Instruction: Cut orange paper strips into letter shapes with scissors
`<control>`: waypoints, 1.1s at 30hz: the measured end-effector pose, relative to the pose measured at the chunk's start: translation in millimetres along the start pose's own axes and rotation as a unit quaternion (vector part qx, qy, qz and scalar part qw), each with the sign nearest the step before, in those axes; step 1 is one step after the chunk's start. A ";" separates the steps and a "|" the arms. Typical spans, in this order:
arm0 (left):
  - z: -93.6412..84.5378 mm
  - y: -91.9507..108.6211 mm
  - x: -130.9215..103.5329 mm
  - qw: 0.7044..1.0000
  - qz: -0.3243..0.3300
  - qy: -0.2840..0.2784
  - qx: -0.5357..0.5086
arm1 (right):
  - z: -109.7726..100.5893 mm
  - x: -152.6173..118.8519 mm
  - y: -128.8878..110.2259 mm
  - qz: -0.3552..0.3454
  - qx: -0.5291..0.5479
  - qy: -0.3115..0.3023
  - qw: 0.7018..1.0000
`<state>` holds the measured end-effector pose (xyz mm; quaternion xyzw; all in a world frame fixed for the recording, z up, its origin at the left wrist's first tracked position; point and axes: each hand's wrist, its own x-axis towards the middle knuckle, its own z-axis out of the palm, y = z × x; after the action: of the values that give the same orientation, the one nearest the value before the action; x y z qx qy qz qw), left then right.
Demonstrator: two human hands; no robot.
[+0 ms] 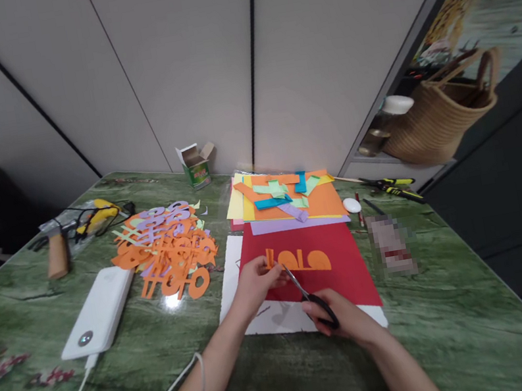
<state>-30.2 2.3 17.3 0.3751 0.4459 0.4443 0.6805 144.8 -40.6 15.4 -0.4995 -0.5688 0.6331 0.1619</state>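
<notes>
Between the fingertips of my left hand [260, 281] is a small folded orange paper piece [270, 258]. My right hand [340, 316] grips black-handled scissors [301, 285], whose blade tips reach up beside that piece, close to my left fingertips. Orange cut-out shapes [318, 259] lie on a red sheet [350, 280] just right of the paper piece. Under the red sheet is a white sheet [229, 281] with dark marks on it. A pile of orange, purple and green paper cut-outs [170, 251] spreads over the table to the left.
Coloured sheets and strips [322, 202] lie behind the red sheet. A white power bank [97, 309] with a cable is at the left, near a wooden-handled tool [57, 256]. An open green box [197, 171] stands at the back. Yellow-black pliers [397, 189] lie at the right.
</notes>
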 end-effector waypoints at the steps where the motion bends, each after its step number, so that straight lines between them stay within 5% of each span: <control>1: 0.1 0.0 0.0 1.000 0.000 0.002 -0.002 | 0.6 0.5 0.5 0.000 0.003 -0.002 1.000; 33: 10.8 -0.1 -4.8 0.995 -0.008 0.024 -0.098 | 18.7 5.0 -5.8 -0.019 -0.003 0.051 0.999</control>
<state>-21.0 -3.5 22.0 0.2923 0.4198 0.4893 0.7064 125.2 -45.4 15.6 -0.5209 -0.5713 0.6016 0.2009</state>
